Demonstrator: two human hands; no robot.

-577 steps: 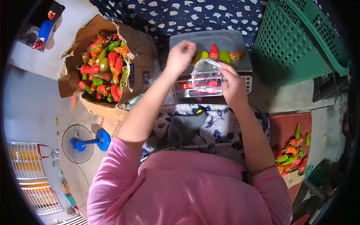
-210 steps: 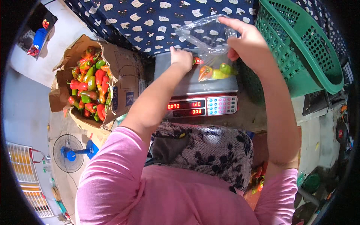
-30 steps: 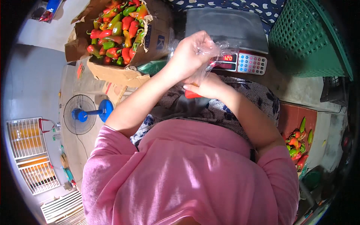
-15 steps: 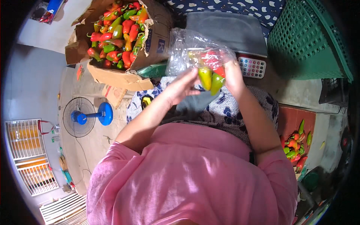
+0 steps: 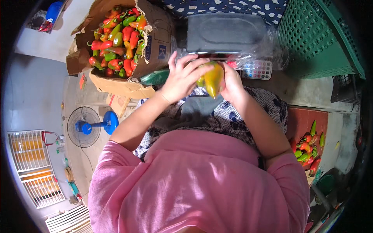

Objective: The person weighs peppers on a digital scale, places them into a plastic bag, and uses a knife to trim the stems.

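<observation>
Hands meet in front of the person's chest, both wrapped around a clear plastic bag of yellow-green and red peppers (image 5: 213, 77). The left hand (image 5: 182, 75) lies over the bag's left side, its fingers (image 5: 194, 64) spread and curled across the top, thumb raised. The right hand (image 5: 232, 81) cups the bag from the right, fingers closed against it; the loose upper part of the plastic trails away to the right over the scale's keypad. One pointed yellow-green pepper shows between the two palms, tip down.

Behind the hands stands a grey electronic weighing scale (image 5: 225, 33) with a flat pan and a white keypad with coloured keys (image 5: 257, 70) at its front right. To the left sits a torn brown cardboard box (image 5: 155, 37) heaped with red, green and orange peppers (image 5: 116, 39); two small square labels, blue and white, are on its side wall. A green plastic lattice basket (image 5: 311, 35) stands at the right. Further peppers (image 5: 307, 145) lie on a red mat at lower right. A blue floor fan (image 5: 87, 126) stands on the floor at left.
</observation>
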